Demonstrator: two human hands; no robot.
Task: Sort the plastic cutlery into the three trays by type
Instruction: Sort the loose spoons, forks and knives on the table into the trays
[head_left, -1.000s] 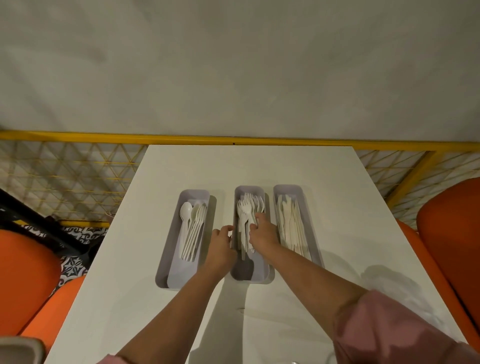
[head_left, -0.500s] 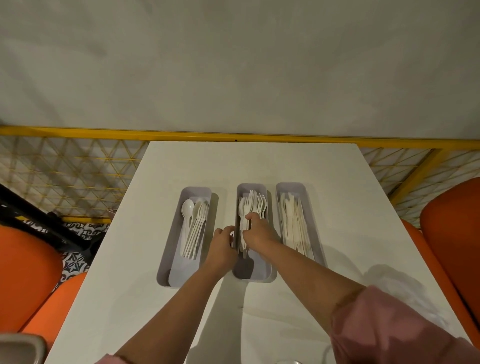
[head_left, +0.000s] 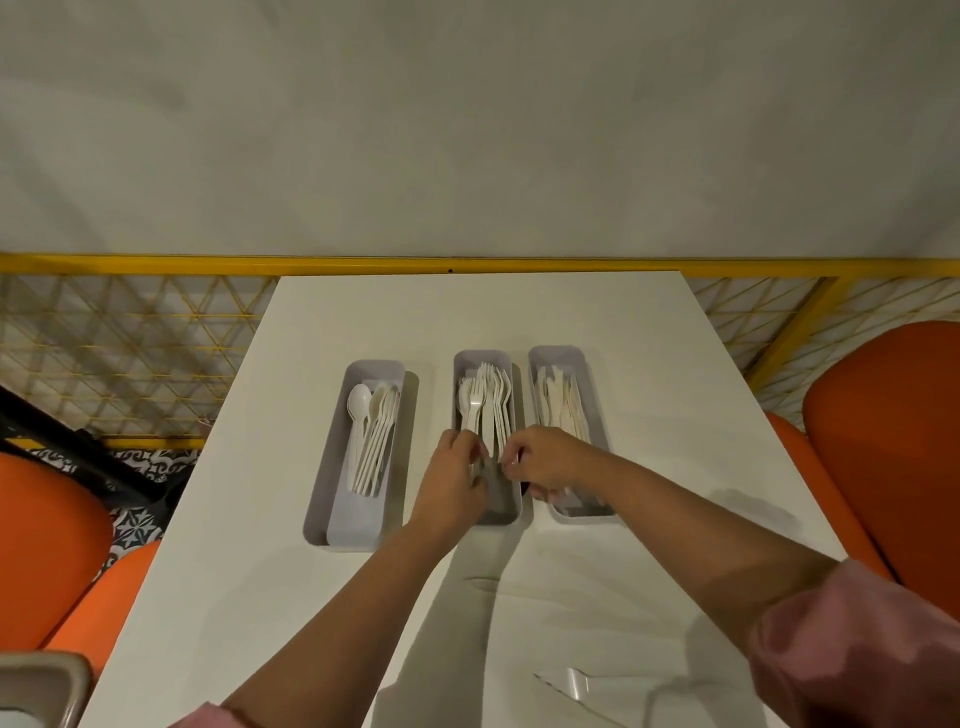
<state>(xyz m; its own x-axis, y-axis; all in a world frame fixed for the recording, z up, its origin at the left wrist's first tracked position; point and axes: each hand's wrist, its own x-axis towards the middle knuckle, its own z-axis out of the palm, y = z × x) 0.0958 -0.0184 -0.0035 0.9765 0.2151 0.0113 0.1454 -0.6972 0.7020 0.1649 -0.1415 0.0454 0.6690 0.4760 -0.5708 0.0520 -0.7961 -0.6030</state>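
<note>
Three trays stand side by side on the counter (head_left: 467, 312), long sides parallel. The left tray (head_left: 374, 365) holds the spoons (head_left: 371, 436), bowls pointing away from you. The middle tray (head_left: 480, 356) holds the forks (head_left: 491, 395), tines at the far end. The right tray (head_left: 556, 351) holds the knives (head_left: 563, 410). The left one sits a little apart from the other two, which are close together.

Both of your hands meet over the near half of the middle tray. Your right hand (head_left: 540, 462) reaches across the right tray, fingers curled, its fingertips pinching the fork handles. Your left hand (head_left: 452, 480) is at that tray's left wall with bent fingers over the handles; you cannot tell from here whether it grips them or only touches.

One loose fork (head_left: 574, 682) lies on the counter close to you, beside your right sleeve (head_left: 857, 649), well apart from the trays.
</note>
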